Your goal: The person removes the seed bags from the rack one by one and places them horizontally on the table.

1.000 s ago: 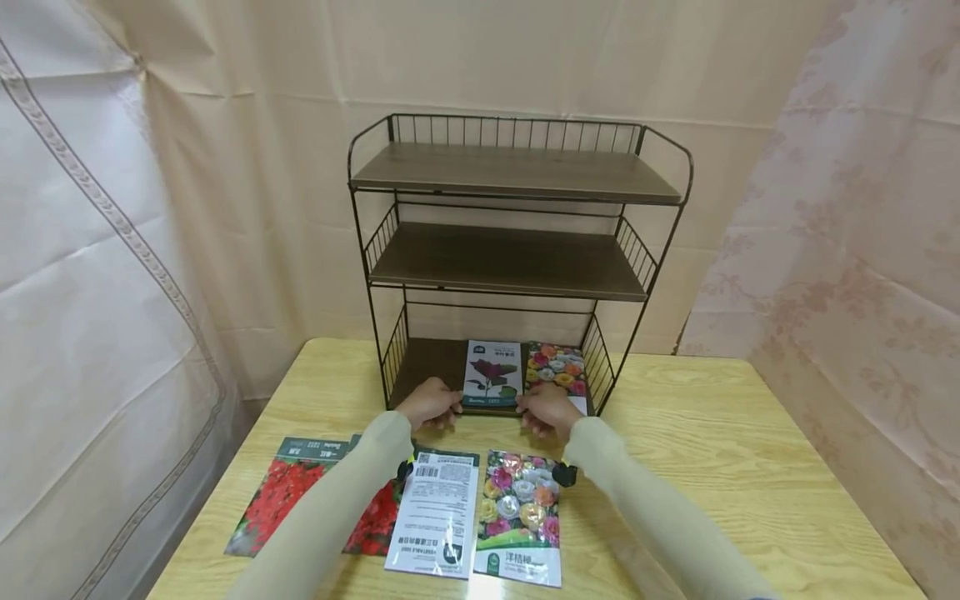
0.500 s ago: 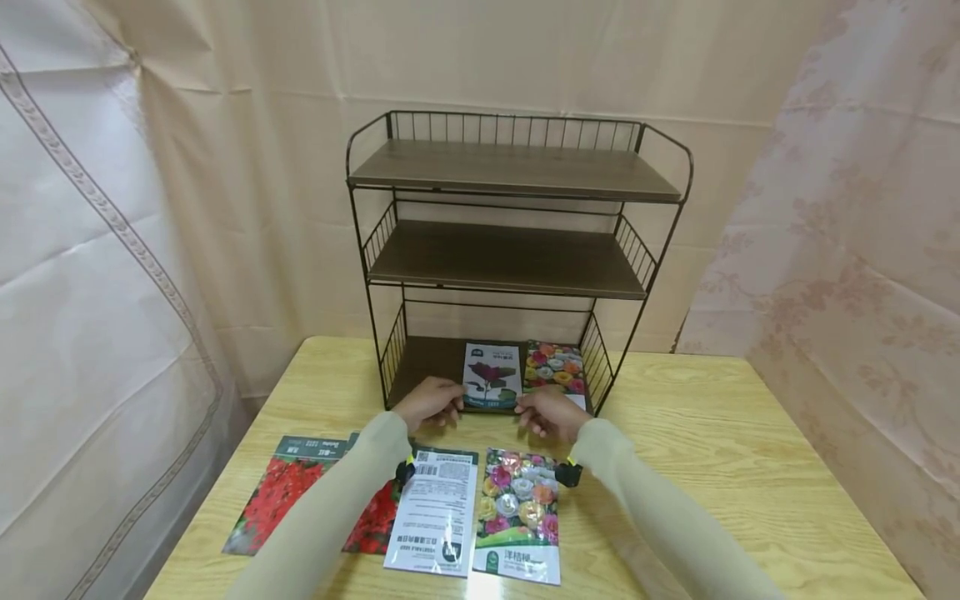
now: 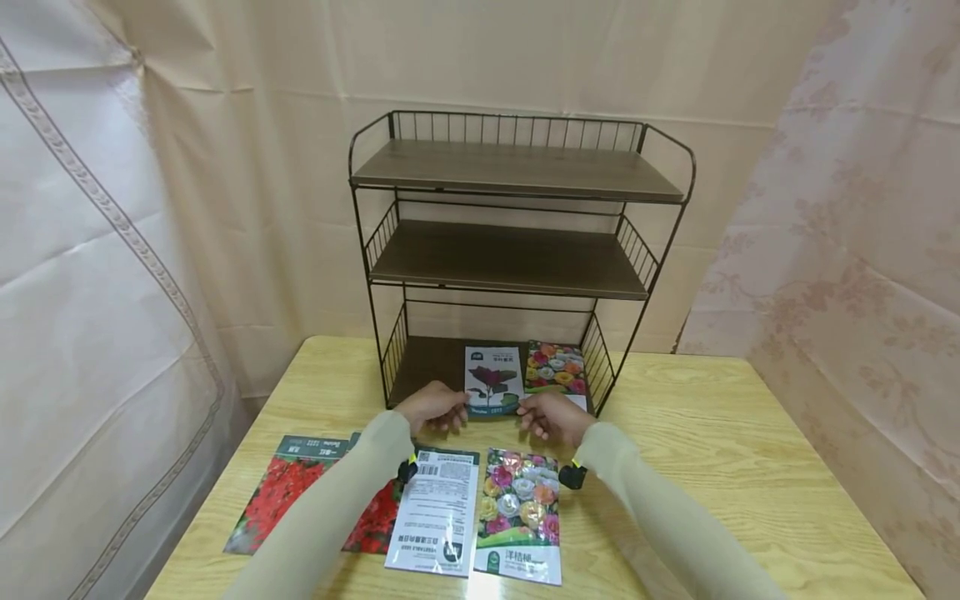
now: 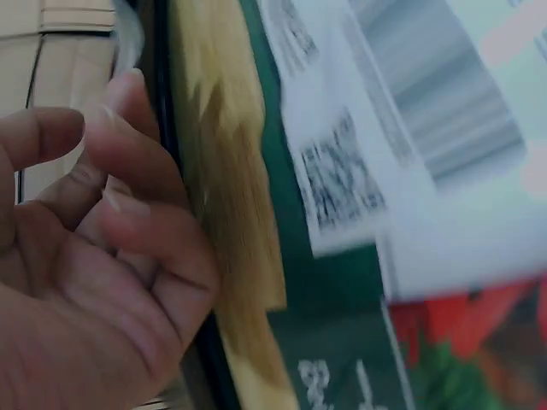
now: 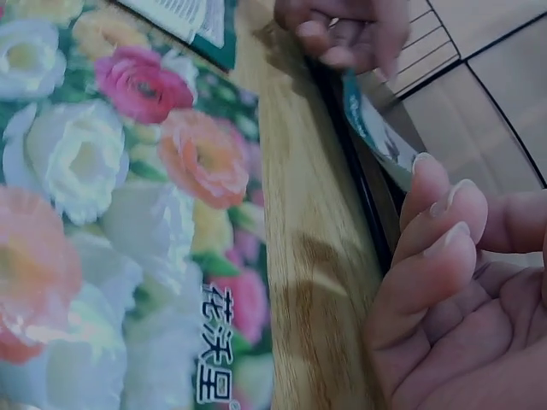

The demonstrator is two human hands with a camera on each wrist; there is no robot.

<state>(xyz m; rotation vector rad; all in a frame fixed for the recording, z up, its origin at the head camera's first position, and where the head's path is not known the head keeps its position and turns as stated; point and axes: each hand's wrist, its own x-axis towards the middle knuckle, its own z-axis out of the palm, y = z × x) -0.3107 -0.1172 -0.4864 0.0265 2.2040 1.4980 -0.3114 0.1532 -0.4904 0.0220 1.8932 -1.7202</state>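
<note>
A seed packet with a dark red flower on white lies on the bottom shelf in the head view, its near edge reaching the shelf's front. At its near left corner my left hand pinches it between thumb and fingers. My right hand pinches the near right corner. In the right wrist view the packet bows slightly between both hands. Right of it on the same shelf lies a packet with many-coloured flowers, its lower part partly behind my right hand.
A three-tier rack stands at the table's back. On the wooden table before it lie a rose-patterned packet, a white packet back side up and red-flowered packets, partly under my left arm. Curtains surround the table.
The dark red flower packet has slid slightly towards me, with both hands holding its near corners. The other packets have stayed in place.
</note>
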